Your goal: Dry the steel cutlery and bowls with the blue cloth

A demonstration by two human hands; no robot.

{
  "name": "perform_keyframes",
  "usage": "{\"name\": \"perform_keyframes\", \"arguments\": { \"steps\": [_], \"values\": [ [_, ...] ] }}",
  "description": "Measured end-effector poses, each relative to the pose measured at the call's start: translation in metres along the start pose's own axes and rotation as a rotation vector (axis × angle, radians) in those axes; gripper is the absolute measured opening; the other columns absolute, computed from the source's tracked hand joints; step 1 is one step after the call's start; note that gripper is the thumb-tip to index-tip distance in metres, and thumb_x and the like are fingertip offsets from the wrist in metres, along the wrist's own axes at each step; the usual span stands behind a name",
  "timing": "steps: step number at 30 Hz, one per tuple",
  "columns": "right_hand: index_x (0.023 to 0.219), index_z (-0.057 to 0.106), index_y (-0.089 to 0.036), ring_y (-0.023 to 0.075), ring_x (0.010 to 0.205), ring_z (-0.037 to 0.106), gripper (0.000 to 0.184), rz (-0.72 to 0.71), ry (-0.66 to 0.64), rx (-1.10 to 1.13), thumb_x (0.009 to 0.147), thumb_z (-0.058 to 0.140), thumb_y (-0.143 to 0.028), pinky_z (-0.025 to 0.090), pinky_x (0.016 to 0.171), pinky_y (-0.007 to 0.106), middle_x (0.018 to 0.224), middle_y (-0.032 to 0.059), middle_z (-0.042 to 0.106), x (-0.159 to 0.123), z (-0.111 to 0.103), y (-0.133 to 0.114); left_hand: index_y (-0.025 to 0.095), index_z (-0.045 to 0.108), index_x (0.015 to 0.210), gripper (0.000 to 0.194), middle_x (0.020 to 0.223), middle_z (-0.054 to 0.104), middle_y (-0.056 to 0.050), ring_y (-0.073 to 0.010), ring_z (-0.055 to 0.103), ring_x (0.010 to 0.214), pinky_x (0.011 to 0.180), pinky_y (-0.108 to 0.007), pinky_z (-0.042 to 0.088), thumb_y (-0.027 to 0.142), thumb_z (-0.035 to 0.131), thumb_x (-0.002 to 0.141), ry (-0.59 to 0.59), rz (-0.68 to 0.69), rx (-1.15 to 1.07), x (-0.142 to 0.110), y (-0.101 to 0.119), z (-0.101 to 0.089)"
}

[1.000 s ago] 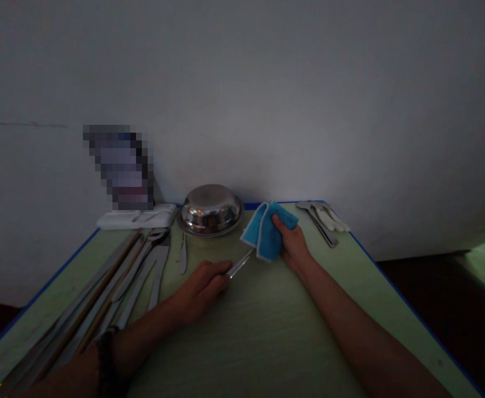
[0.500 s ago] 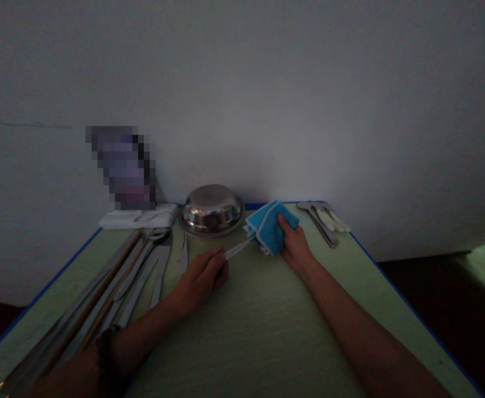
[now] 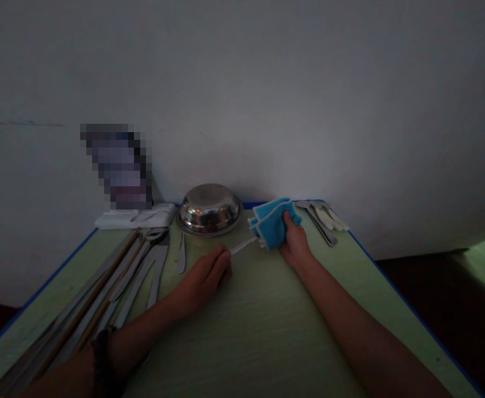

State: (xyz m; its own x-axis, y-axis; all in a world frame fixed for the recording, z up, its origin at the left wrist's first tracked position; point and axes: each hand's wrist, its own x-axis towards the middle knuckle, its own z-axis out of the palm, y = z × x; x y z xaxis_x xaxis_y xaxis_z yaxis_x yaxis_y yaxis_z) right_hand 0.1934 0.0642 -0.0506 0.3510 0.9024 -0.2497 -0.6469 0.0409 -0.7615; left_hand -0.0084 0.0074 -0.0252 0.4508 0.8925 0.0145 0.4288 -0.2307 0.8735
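My left hand is closed around the end of a utensil with a slim white handle. The far end of this utensil disappears at the blue cloth, so its head is hidden. My right hand grips that folded cloth, which has pale edging, with the thumb pressed on top. Both hands are above the middle of the table. Just beyond the left hand, a small metal utensil lies near an upturned shiny steel bowl.
Long metal and wooden-handled utensils lie along the left side. A white folded cloth sits at the back left, below a pixelated upright object. Metal utensils and white-handled ones lie at the back right. A wall rises behind.
The blue cloth in my right hand has shifted slightly up and right, and its folds look different. My left hand has edged a little to the right with the white-handled utensil.
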Motion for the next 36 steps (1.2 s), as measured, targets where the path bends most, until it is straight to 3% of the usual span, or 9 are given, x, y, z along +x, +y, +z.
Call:
{"name": "perform_keyframes", "arguments": {
  "steps": [6, 9, 11, 15, 18, 24, 29, 32, 36],
  "values": [
    [0.083, 0.061, -0.019, 0.0159, 0.070, 0.066, 0.026, -0.021, 0.063, -0.032, 0.073, 0.060, -0.043, 0.054, 0.066, 0.030, 0.074, 0.0002, 0.071, -0.003, 0.003, 0.006, 0.020, 0.041, 0.060, 0.036, 0.048, 0.043, 0.005, -0.0106, 0.040, 0.043, 0.044, -0.023, 0.036, 0.038, 0.030, 0.090, 0.056, -0.011, -0.048, 0.001, 0.003, 0.000],
    [0.082, 0.062, -0.019, 0.0148, 0.068, 0.065, 0.015, -0.014, -0.023, -0.017, 0.069, 0.064, -0.024, 0.054, 0.070, 0.030, 0.075, -0.0010, 0.072, -0.006, 0.004, 0.005, 0.021, 0.037, 0.052, 0.042, 0.040, 0.036, 0.005, -0.0098, 0.033, 0.036, 0.037, -0.023, 0.028, 0.038, 0.026, 0.089, 0.148, -0.079, -0.170, 0.004, -0.003, -0.003],
    [0.080, 0.063, -0.018, 0.0145, 0.065, 0.065, 0.018, 0.034, -0.114, -0.044, 0.063, 0.064, -0.013, 0.053, 0.072, 0.031, 0.072, -0.0018, 0.071, -0.007, 0.002, 0.003, 0.021, 0.032, 0.046, 0.048, 0.037, 0.031, 0.004, -0.0092, 0.029, 0.034, 0.034, -0.024, 0.023, 0.039, 0.022, 0.089, 0.218, -0.137, -0.261, 0.005, -0.006, -0.006],
    [0.077, 0.064, -0.016, 0.0160, 0.063, 0.066, 0.019, 0.120, -0.270, -0.137, 0.060, 0.066, -0.010, 0.053, 0.075, 0.035, 0.070, 0.0008, 0.071, -0.007, -0.005, -0.004, 0.021, 0.033, 0.044, 0.052, 0.036, 0.029, 0.004, -0.0091, 0.028, 0.033, 0.035, -0.024, 0.023, 0.041, 0.018, 0.090, 0.318, -0.169, -0.300, 0.006, -0.006, -0.010],
    [0.079, 0.065, -0.014, 0.0171, 0.067, 0.066, 0.019, 0.119, -0.277, -0.132, 0.061, 0.069, -0.013, 0.052, 0.077, 0.035, 0.072, 0.0029, 0.071, -0.005, -0.007, -0.006, 0.021, 0.036, 0.045, 0.054, 0.038, 0.033, 0.004, -0.0099, 0.032, 0.036, 0.039, -0.025, 0.028, 0.040, 0.015, 0.091, 0.263, -0.093, -0.150, 0.003, -0.002, -0.007],
    [0.080, 0.063, -0.018, 0.0173, 0.069, 0.066, 0.018, 0.118, -0.102, 0.020, 0.069, 0.068, -0.031, 0.054, 0.073, 0.035, 0.072, 0.0000, 0.071, -0.006, -0.001, -0.001, 0.019, 0.046, 0.065, 0.032, 0.055, 0.048, 0.003, -0.0123, 0.046, 0.050, 0.052, -0.025, 0.040, 0.037, 0.032, 0.089, -0.045, -0.001, 0.052, -0.003, 0.009, 0.003],
    [0.085, 0.063, -0.018, 0.0162, 0.072, 0.066, 0.023, 0.115, -0.110, 0.050, 0.071, 0.065, -0.036, 0.054, 0.072, 0.032, 0.079, 0.0011, 0.071, -0.014, 0.005, 0.010, 0.020, 0.041, 0.064, 0.035, 0.052, 0.043, 0.005, -0.0115, 0.041, 0.047, 0.050, -0.024, 0.039, 0.037, 0.026, 0.091, -0.010, -0.019, 0.018, -0.001, 0.008, 0.003],
    [0.085, 0.063, -0.019, 0.0155, 0.073, 0.066, 0.024, 0.157, -0.193, 0.025, 0.069, 0.066, -0.037, 0.053, 0.073, 0.032, 0.078, 0.0004, 0.071, -0.023, 0.008, 0.018, 0.020, 0.040, 0.064, 0.036, 0.052, 0.041, 0.005, -0.0114, 0.041, 0.047, 0.051, -0.024, 0.039, 0.037, 0.025, 0.091, -0.008, -0.025, -0.008, 0.002, 0.005, 0.002],
    [0.085, 0.064, -0.020, 0.0132, 0.072, 0.064, 0.026, 0.121, -0.321, -0.024, 0.069, 0.065, -0.040, 0.052, 0.073, 0.027, 0.076, -0.0014, 0.070, -0.034, 0.015, 0.023, 0.019, 0.048, 0.081, 0.022, 0.065, 0.050, 0.003, -0.0116, 0.046, 0.057, 0.055, -0.023, 0.041, 0.036, 0.036, 0.089, -0.018, -0.006, -0.021, 0.004, 0.000, 0.003]
  ]
}}
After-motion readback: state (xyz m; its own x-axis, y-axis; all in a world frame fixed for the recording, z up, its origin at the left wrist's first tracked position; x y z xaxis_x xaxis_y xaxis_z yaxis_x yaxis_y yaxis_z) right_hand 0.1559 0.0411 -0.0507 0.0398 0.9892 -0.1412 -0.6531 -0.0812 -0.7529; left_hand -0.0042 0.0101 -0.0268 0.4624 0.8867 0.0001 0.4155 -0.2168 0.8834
